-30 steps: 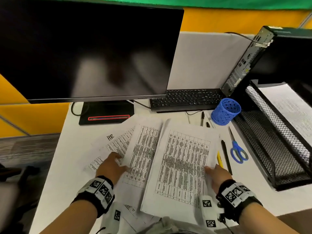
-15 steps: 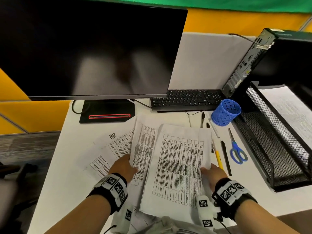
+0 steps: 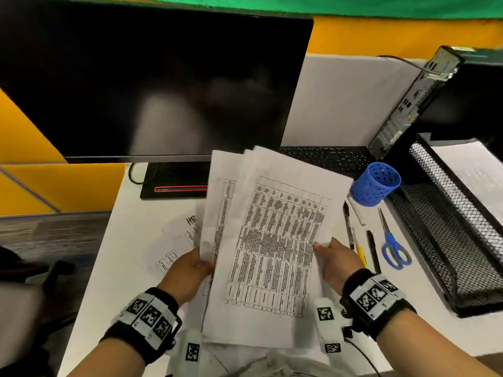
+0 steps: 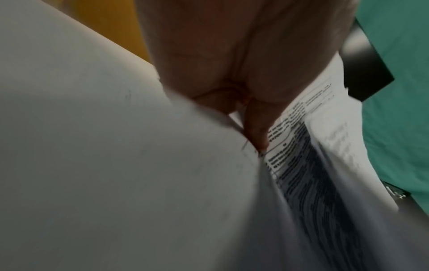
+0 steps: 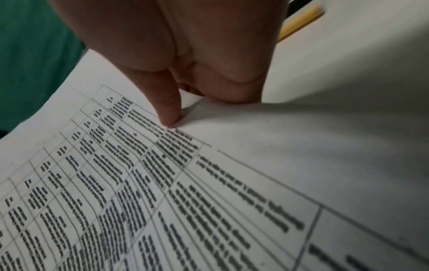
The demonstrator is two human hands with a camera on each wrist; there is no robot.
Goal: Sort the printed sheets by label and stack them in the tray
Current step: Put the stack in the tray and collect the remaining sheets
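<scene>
1. Printed sheets (image 3: 275,246), covered in tables of dark text, are held up off the white desk (image 3: 136,240) in a loosely fanned bundle, tilted back toward the monitor (image 3: 152,83).
2. At the bundle's left edge, the left hand (image 3: 187,270) pinches it, thumb on the front face and fingers behind; the left wrist view shows the thumb (image 4: 255,128) pressed into the fold between two sheets.
3. On the opposite edge, the right hand (image 3: 336,263) pinches the bundle the same way, and the right wrist view shows its thumb tip (image 5: 169,110) on the printed side with the fingers curled under the paper.
4. More sheets lie flat on the desk beneath and left of the bundle, one marked by hand "HR" (image 3: 191,220).
5. A black mesh tray (image 3: 435,227) stands at the desk's right edge, well apart from the held bundle; its upper tier (image 3: 424,159) already carries a printed sheet (image 3: 473,172).
6. Between bundle and tray lie a blue mesh pen cup (image 3: 375,183), blue-handled scissors (image 3: 392,246), and several pens (image 3: 371,248), plus a yellow one (image 3: 361,255) partly hidden by the right hand.
7. A black keyboard (image 3: 326,159) sits behind the sheets, and a desktop computer case (image 3: 408,104) leans behind the tray.
</scene>
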